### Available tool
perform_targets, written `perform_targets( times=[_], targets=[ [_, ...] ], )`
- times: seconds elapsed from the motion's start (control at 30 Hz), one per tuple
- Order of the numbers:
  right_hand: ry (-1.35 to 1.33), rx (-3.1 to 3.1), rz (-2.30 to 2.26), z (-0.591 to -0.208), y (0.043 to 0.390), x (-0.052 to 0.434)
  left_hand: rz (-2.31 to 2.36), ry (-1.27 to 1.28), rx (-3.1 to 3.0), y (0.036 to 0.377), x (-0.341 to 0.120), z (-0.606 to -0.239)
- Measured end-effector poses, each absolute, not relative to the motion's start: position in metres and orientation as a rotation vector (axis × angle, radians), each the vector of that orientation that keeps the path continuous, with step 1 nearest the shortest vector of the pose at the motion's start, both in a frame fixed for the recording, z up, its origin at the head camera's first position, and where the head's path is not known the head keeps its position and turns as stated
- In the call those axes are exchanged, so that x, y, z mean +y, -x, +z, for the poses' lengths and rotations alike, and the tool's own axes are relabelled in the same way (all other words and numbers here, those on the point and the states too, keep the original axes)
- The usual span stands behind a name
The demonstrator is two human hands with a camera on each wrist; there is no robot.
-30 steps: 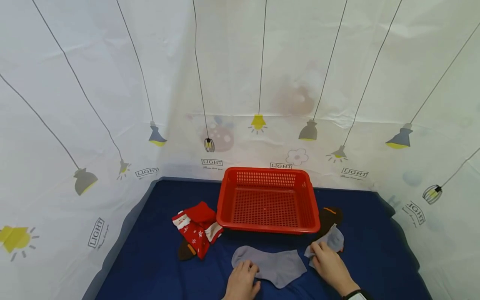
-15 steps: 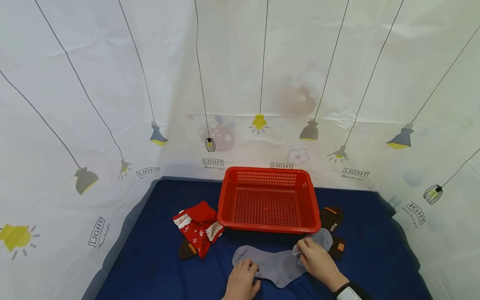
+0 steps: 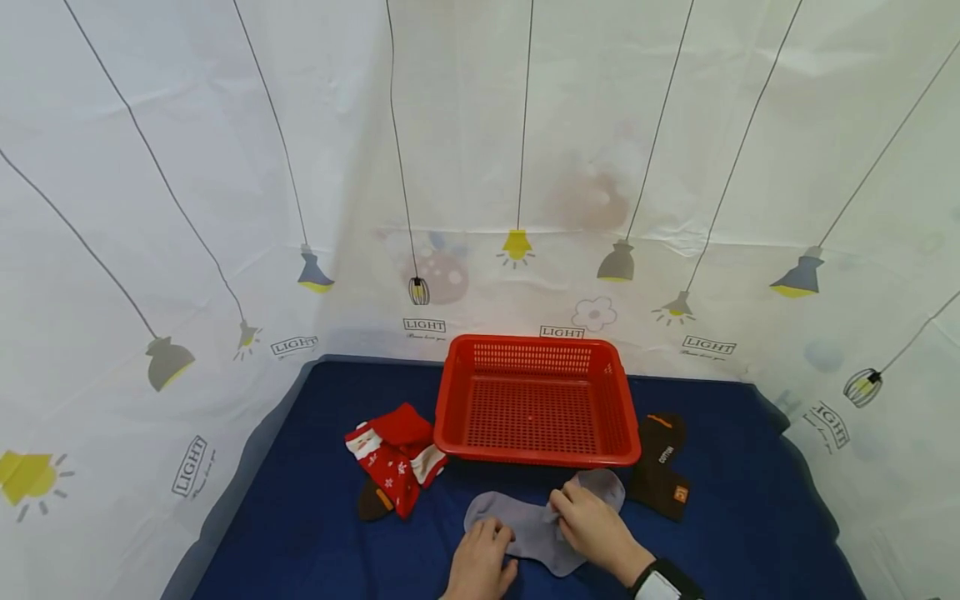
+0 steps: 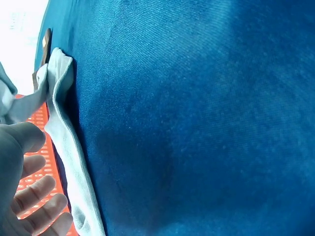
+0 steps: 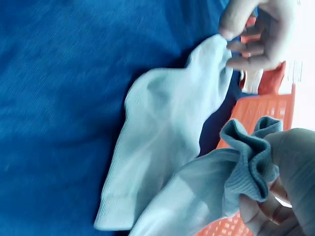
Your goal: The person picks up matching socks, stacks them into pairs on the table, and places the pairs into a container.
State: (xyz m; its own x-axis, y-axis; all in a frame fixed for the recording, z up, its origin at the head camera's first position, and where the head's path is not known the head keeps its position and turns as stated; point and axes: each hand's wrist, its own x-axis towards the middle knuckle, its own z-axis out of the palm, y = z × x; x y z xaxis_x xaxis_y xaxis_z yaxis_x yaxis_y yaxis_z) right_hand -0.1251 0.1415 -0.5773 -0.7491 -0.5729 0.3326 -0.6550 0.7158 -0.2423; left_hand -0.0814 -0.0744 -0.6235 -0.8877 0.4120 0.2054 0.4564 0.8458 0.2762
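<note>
Pinching bunched grey sock [image 5: 246, 162], right hand [image 3: 592, 529], ribbed knit, flat sock [image 3: 517, 525]

Red basket [image 3: 536, 408] blocks the desk [image 3: 315, 533] centre; red socks [image 3: 393, 454] left, dark socks [image 3: 660, 475] right. Left and right edges stand open.
</note>
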Motion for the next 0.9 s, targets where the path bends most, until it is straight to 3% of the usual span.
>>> perform_targets(
  times=[0.47,0.9],
  targets=[
    [-1.063,-2.752,0.443,-0.585,0.125,0.109,-0.499,0.670,-2.942,0.081,-0.076,-0.622],
    [-1.129,-2.609,0.438,-0.546,0.129,0.082,-0.466,0.615,-2.847,0.086,-0.086,-0.620]
  ],
)
